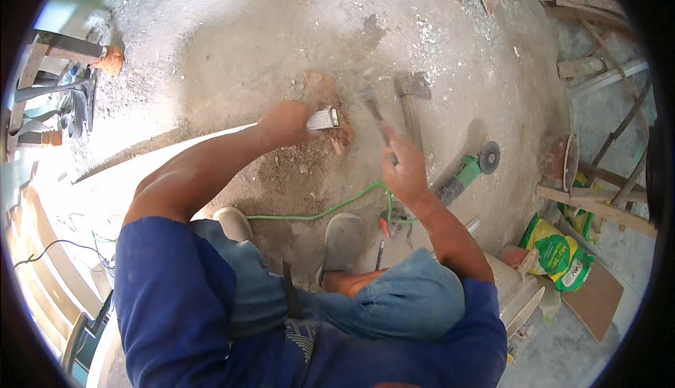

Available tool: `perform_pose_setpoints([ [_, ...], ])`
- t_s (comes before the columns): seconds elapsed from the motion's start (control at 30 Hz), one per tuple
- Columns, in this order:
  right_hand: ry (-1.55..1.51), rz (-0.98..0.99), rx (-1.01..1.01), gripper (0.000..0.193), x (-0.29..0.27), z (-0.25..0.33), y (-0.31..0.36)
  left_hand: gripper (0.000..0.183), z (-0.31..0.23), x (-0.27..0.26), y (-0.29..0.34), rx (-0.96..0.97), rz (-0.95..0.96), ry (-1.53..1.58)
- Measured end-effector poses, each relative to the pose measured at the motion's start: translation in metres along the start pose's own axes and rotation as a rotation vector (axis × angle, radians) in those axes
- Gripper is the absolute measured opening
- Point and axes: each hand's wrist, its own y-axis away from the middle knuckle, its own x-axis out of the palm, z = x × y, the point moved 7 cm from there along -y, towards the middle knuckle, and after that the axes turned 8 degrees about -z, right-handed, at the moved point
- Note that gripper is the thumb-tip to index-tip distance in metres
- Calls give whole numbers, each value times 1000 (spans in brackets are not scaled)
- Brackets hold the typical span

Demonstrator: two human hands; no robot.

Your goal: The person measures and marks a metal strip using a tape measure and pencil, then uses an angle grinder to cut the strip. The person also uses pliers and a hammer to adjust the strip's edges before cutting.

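Note:
My left hand (287, 122) is closed round the end of a long white bar (223, 133), which runs back under my forearm. Its boxy pale end (323, 119) juts past my fist over broken reddish brick (322, 87). In my right hand (408, 172) is a short tool (374, 105) with a dark handle and a flared grey head, raised to the right of the brick. That head is blurred, so its exact kind is unclear. Just beyond lies a hatchet (412, 87) with a wooden handle.
A green angle grinder (460, 177) lies right of my right hand, and a green cord (316, 215) crosses before my shoes (344, 240). At right are a bucket (560, 159), timber (598, 209) and green-yellow bags (559, 254). A wooden stand (70, 47) is at far left.

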Motion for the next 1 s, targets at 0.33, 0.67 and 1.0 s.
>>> perform_pose_setpoints([
  [0.33,49,-35,-116,61,8,-10,1,50,11,11,-4,17,-13,-14],
  [0.67,-492,312,690,73,9,-30,15,45,5,-3,-1,-11,210,176],
  [1.0,-989,289,706,73,20,-11,52,42,-57,-115,79,-212,150,227],
])
